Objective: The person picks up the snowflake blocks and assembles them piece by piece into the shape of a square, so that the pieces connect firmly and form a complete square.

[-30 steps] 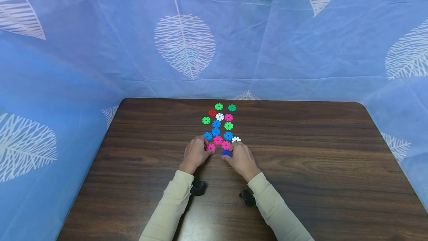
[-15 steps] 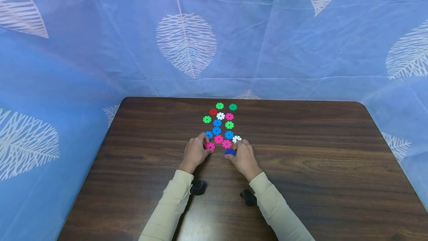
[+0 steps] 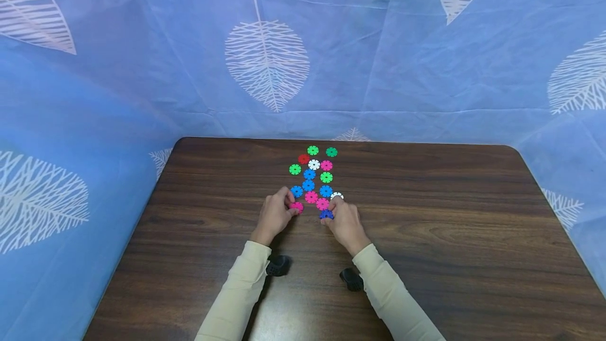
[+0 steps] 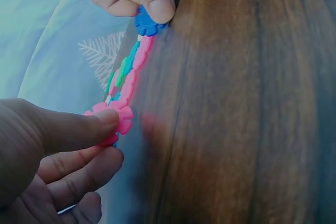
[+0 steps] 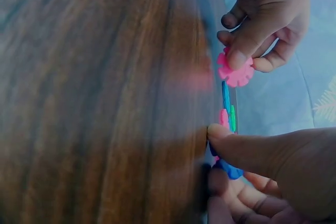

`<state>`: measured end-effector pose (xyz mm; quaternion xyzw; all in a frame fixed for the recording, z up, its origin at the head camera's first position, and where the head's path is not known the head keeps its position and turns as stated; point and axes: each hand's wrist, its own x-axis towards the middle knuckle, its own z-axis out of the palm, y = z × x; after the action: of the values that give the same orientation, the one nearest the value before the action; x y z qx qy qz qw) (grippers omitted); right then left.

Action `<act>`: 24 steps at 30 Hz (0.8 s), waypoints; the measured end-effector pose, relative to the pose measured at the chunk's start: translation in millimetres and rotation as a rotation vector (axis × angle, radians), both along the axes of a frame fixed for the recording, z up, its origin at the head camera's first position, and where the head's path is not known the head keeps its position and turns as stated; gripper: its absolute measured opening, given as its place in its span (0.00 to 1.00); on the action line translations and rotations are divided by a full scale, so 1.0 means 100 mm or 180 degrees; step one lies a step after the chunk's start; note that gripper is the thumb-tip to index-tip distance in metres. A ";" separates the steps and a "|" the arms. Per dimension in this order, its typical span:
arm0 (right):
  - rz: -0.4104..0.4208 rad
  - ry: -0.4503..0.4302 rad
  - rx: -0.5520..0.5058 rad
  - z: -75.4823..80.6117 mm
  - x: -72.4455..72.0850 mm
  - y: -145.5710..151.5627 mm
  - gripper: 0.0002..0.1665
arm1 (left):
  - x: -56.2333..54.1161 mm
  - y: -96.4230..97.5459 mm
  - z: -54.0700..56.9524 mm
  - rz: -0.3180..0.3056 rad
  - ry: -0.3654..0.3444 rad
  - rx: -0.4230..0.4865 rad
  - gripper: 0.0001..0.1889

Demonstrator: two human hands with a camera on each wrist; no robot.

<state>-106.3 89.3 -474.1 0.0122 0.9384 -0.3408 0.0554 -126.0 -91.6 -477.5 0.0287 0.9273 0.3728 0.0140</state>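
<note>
My left hand [image 3: 274,214] pinches a pink notched plastic disc [image 4: 122,119] at the near left of the pattern of discs. In the left wrist view the thumb lies on top of it and fingers are below. My right hand [image 3: 347,225] pinches a dark blue notched disc [image 3: 326,214] at the near right; its fingers hide part of it. A white disc [image 3: 336,196] lies just past the right fingertips, partly covered. Between the hands lie two pink discs, one [image 3: 311,197] farther back and one [image 3: 322,204] near the blue disc. A blue disc [image 3: 296,191] sits beside the left fingertips.
Several more discs reach toward the table's back edge, among them a red one [image 3: 303,158], a white one [image 3: 314,164] and a green one [image 3: 295,169]. A dark wooden table [image 3: 450,236] carries them. Blue leaf-patterned cloth [image 3: 331,67] hangs behind and beside it.
The dark blue disc has shifted slightly right with my right hand. The pink disc in my left hand has moved slightly left. The other discs keep their arrangement.
</note>
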 end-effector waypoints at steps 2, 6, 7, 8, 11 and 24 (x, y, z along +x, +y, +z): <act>0.0013 0.0076 -0.0060 -0.02 0.00 0.01 0.18 | 0.00 -0.01 0.00 -0.0020 0.0000 0.0112 0.10; 0.0073 0.0142 -0.0165 -0.03 0.00 0.04 0.16 | 0.01 -0.03 0.01 -0.0072 0.0029 0.0227 0.08; 0.0083 0.0126 -0.0210 -0.04 0.00 0.05 0.15 | 0.01 -0.03 0.02 -0.0083 0.0036 0.0238 0.08; 0.0095 0.0099 -0.0263 -0.04 -0.01 0.06 0.14 | 0.02 -0.03 0.03 -0.0091 0.0053 0.0244 0.08; 0.0111 -0.0001 -0.0415 -0.04 -0.02 0.11 0.12 | 0.04 -0.03 0.05 -0.0114 0.0083 0.0263 0.07; 0.0447 -0.0280 -0.1322 0.07 -0.05 0.47 0.13 | 0.20 0.01 0.14 -0.0465 0.0209 0.0488 0.03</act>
<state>-111.3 135.9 -467.1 -0.0500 0.8433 -0.5211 0.1213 -105.7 -90.5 -463.6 0.1094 0.8915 0.4396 0.0085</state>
